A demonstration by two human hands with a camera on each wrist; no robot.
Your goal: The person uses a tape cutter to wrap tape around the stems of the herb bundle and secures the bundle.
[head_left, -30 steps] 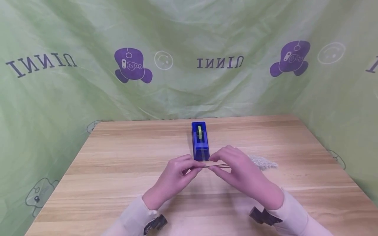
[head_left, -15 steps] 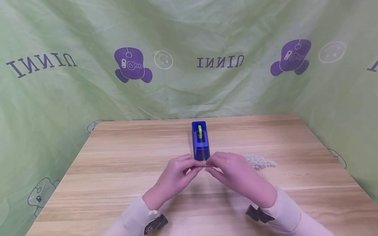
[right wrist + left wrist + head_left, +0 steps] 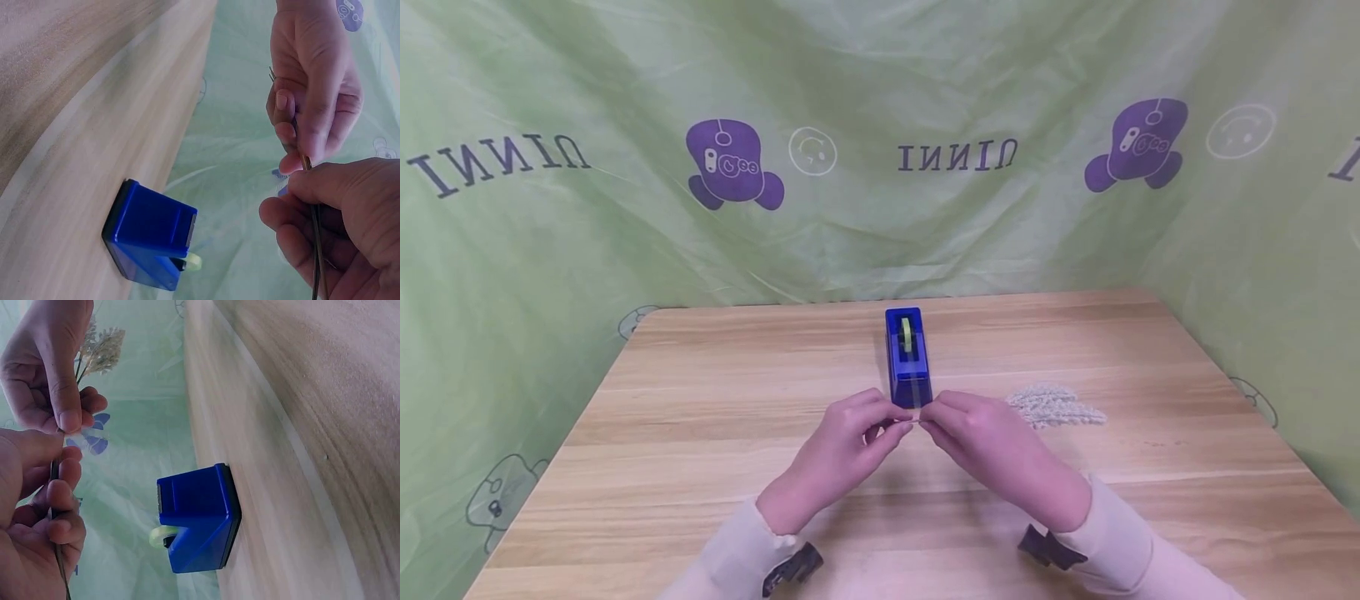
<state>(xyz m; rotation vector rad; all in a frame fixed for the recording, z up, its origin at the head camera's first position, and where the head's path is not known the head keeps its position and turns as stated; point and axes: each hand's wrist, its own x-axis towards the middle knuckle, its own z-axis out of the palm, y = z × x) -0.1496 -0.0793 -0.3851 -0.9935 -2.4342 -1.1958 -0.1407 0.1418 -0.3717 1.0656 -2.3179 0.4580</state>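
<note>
Several thin dark flower stems [image 3: 317, 250] run between both hands, which hold them in front of the tape dispenser. Pale, fluffy dried-flower heads [image 3: 1052, 406] stick out past the right hand, and they also appear behind it in the left wrist view. My left hand [image 3: 842, 446] grips the stems near their bare ends, fingers curled round them. Thumb and fingers of my right hand [image 3: 1000, 446] pinch the same stems, its fingertips right beside the left ones. The stretch of stem inside each hand is mostly hidden.
A blue tape dispenser [image 3: 908, 367] with a yellow-green tape roll [image 3: 907, 335] stands on the wooden table [image 3: 700, 375], just beyond the fingertips. A green printed curtain [image 3: 865, 242] hangs behind the table and along its sides.
My right hand has slid left along the stems to the left fingertips, and its parted thumb and fingers have closed on them. The flower heads shifted slightly left. The left hand stayed nearly still.
</note>
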